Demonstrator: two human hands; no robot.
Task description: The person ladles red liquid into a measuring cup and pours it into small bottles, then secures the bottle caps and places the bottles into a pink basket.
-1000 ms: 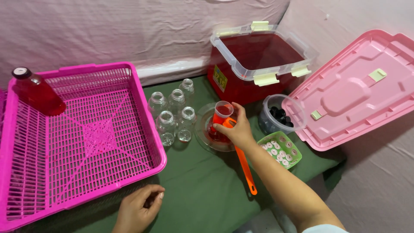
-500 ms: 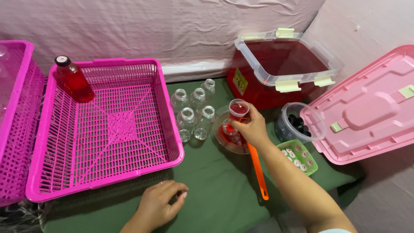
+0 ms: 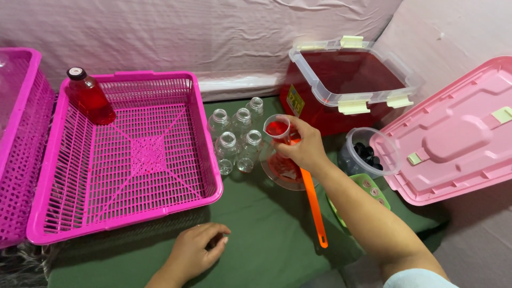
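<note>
Right hand (image 3: 304, 146) fingers wrapped round small clear cup (image 3: 278, 129) of red liquid, centre frame, now lifted slightly off clear plate (image 3: 277, 176) compared with a moment back; pour looks close. Orange ladle (image 3: 313, 205) lying just below. Five empty bottles (image 3: 237, 140) just left of cup. Left hand (image 3: 196, 250) loosely curled on green cloth (image 3: 266, 240), bottom centre, holding nothing, unmoved. Pink basket (image 3: 128, 213) with filled red bottle (image 3: 89, 97) upper left. Red liquid tub (image 3: 352, 80) upper right, pink lid (image 3: 458, 133) far right.

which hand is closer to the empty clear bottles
Right. The right hand holds a small cup just right of the empty bottles; the left hand rests on the green cloth below them.
</note>
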